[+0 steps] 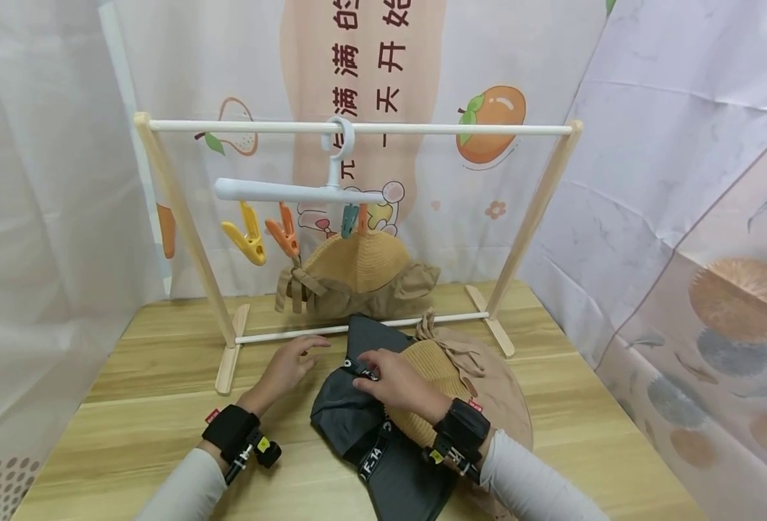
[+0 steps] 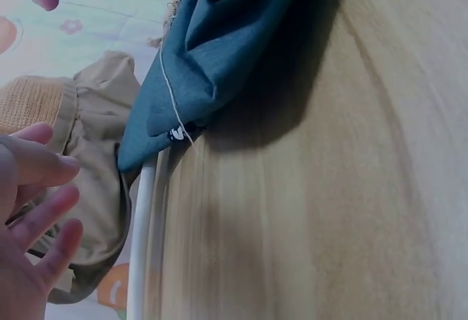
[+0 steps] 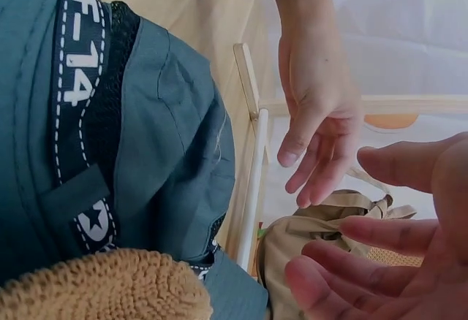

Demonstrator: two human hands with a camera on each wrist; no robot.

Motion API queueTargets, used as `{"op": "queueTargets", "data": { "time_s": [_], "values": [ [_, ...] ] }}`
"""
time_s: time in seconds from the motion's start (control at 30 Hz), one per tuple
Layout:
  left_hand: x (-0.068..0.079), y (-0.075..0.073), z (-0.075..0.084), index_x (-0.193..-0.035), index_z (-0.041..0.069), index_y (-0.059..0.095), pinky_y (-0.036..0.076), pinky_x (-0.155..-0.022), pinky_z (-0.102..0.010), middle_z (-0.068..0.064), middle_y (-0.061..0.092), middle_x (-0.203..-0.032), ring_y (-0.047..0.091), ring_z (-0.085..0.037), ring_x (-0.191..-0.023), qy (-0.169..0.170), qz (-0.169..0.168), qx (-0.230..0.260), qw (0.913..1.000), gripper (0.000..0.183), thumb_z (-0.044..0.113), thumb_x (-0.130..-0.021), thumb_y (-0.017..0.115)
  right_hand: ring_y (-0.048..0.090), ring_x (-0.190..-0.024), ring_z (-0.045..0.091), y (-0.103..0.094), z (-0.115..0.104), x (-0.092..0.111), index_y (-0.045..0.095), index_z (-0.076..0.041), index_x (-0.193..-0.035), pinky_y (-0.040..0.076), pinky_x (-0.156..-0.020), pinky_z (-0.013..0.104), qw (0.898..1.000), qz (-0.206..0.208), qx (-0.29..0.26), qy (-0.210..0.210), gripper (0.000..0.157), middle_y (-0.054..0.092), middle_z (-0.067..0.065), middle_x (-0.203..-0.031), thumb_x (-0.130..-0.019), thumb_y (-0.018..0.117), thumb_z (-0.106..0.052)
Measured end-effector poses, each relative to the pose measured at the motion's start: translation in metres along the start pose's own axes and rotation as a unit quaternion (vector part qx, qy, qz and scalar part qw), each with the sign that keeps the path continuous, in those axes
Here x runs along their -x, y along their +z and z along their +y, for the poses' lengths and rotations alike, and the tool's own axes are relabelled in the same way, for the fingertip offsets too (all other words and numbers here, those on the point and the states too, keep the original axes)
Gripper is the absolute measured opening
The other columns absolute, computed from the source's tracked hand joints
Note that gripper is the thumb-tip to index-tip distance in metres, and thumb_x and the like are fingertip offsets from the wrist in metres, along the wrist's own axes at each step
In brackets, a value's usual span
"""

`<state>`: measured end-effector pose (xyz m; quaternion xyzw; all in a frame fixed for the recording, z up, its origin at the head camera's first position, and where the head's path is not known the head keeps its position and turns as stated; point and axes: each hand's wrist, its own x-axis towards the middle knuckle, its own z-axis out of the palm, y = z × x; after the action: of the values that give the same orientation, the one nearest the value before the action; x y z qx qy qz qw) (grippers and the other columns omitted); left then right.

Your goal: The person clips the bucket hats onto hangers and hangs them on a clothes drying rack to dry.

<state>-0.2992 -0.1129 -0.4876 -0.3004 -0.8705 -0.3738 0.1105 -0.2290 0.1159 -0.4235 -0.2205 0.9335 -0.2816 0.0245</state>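
A dark grey-green hat [image 1: 341, 409] with a black "F-14" ribbon lies on the table. My right hand [image 1: 399, 383] hovers over it with bent, spread fingers that hold nothing. To its left, my left hand [image 1: 289, 369] is above the table with loosely bent fingers, also holding nothing. In the right wrist view both the right hand [image 3: 409, 240] and the left hand [image 3: 322, 108] appear apart from the dark hat [image 3: 175, 108]. A straw-and-tan hat [image 1: 503, 391] lies under and beside the dark one, partly hidden by my right forearm.
A wooden rack with a white top bar [image 1: 422, 129] stands behind the hats. From it hangs a white hanger [image 1: 279, 192] with yellow [image 1: 248, 235], orange [image 1: 284, 230] and teal [image 1: 349, 221] clips. Another straw-and-tan hat [image 1: 357, 264] hangs below the clips. Printed curtains [image 1: 618, 181] surround the table.
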Motion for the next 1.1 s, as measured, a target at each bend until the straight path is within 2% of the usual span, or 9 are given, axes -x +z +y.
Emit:
{"op": "queueTargets", "data": {
  "time_s": [0.27, 0.47, 0.57, 0.7, 0.87, 0.97, 1.1],
  "values": [
    [-0.004, 0.003, -0.003, -0.115, 0.006, 0.064, 0.05, -0.086, -0.052, -0.019, 0.055, -0.128, 0.051, -0.035, -0.116, 0.067, -0.036, -0.006, 0.9971, 0.052, -0.019, -0.069, 0.066, 0.055, -0.081, 0.015, 0.004, -0.004, 0.001, 0.059, -0.006, -0.121, 0.05, -0.07, 0.034, 0.999, -0.041, -0.005, 0.017, 0.041, 0.062, 0.014, -0.103, -0.089, 0.062, -0.031],
    [-0.001, 0.009, -0.004, -0.119, 0.003, 0.061, 0.049, -0.088, -0.054, -0.023, 0.051, -0.132, 0.048, -0.038, -0.119, 0.102, -0.095, -0.012, 0.9901, 0.057, -0.021, -0.067, 0.061, 0.059, -0.09, 0.018, 0.015, -0.006, 0.004, 0.061, -0.007, -0.119, 0.051, -0.075, 0.035, 0.997, -0.078, -0.003, 0.01, 0.04, 0.064, 0.01, -0.103, -0.088, 0.063, -0.032],
    [0.002, 0.011, -0.004, -0.122, 0.005, 0.059, 0.047, -0.091, -0.055, -0.022, 0.05, -0.134, 0.046, -0.037, -0.121, 0.107, -0.123, -0.021, 0.9864, 0.061, -0.022, -0.067, 0.059, 0.059, -0.089, 0.015, 0.021, -0.007, 0.006, 0.063, -0.008, -0.116, 0.052, -0.075, 0.033, 0.996, -0.088, 0.009, 0.004, 0.038, 0.065, 0.007, -0.1, -0.086, 0.064, -0.033],
    [0.005, 0.01, -0.004, -0.124, 0.009, 0.059, 0.045, -0.093, -0.056, -0.021, 0.048, -0.138, 0.044, -0.037, -0.123, 0.113, -0.14, -0.036, 0.9831, 0.067, -0.023, -0.065, 0.057, 0.059, -0.091, 0.015, 0.027, -0.008, 0.007, 0.063, -0.009, -0.115, 0.051, -0.077, 0.032, 0.995, -0.096, 0.012, 0.008, 0.038, 0.065, 0.007, -0.101, -0.086, 0.065, -0.034],
    [0.007, 0.009, -0.005, -0.123, 0.014, 0.061, 0.043, -0.097, -0.054, -0.017, 0.047, -0.14, 0.043, -0.036, -0.125, 0.141, -0.163, -0.066, 0.9742, 0.069, -0.023, -0.066, 0.053, 0.057, -0.103, 0.017, 0.031, -0.01, 0.01, 0.061, -0.013, -0.12, 0.05, -0.086, 0.035, 0.992, -0.12, 0.038, 0.028, 0.044, 0.061, 0.007, -0.117, -0.084, 0.067, -0.038],
    [0.008, 0.01, -0.006, -0.122, 0.016, 0.062, 0.04, -0.099, -0.055, -0.017, 0.045, -0.142, 0.04, -0.038, -0.127, 0.156, -0.183, -0.061, 0.9688, 0.07, -0.024, -0.067, 0.049, 0.055, -0.108, 0.019, 0.036, -0.012, 0.013, 0.06, -0.016, -0.122, 0.05, -0.088, 0.036, 0.988, -0.136, 0.066, 0.044, 0.052, 0.056, 0.007, -0.123, -0.079, 0.07, -0.043],
    [0.009, 0.012, -0.006, -0.121, 0.018, 0.063, 0.039, -0.1, -0.056, -0.016, 0.044, -0.143, 0.037, -0.039, -0.129, 0.166, -0.204, -0.046, 0.9636, 0.072, -0.024, -0.066, 0.046, 0.054, -0.108, 0.022, 0.044, -0.012, 0.016, 0.059, -0.016, -0.122, 0.05, -0.087, 0.038, 0.984, -0.139, 0.104, 0.046, 0.059, 0.056, 0.009, -0.122, -0.073, 0.074, -0.046]
  ]
}}
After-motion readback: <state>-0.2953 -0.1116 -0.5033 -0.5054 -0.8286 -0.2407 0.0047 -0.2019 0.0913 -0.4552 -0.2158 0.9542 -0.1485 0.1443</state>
